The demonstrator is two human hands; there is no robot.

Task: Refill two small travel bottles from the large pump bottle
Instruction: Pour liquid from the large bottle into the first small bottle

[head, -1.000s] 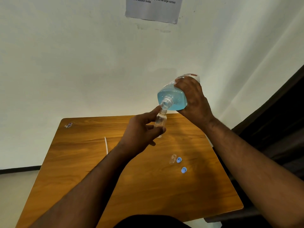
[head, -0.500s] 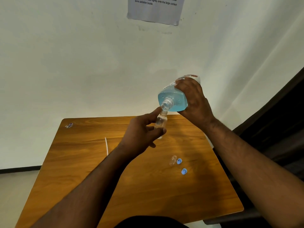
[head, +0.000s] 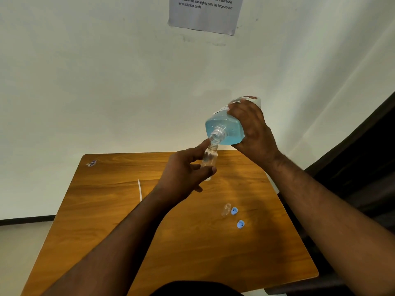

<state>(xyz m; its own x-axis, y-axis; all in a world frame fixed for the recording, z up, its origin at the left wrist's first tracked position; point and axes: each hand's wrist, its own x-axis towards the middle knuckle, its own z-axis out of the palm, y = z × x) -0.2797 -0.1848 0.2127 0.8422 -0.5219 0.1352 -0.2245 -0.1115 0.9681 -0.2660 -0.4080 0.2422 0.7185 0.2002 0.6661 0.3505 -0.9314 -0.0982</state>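
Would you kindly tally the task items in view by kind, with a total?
Large bottle of blue liquid: 1
Small clear travel bottles: 2, held and on the table
Blue caps: 2
White straw-like strip: 1
Total: 6

A plain, sparsely furnished room set up as a workstation, seen from where I sit.

In front of me is a small wooden table (head: 106,210) with a glossy grain top, pushed up against a bare off-white wall (head: 85,82). A printed instruction sheet (head: 205,13) is stuck to that wall above the table; its visible lines read about screwing a cap onto a travel bottle and a large contact lens solution bottle. A dark skirting strip (head: 25,220) runs along the base of the wall over a pale floor (head: 17,253). To my right hangs something dark (head: 363,157), perhaps a curtain, though I cannot tell.
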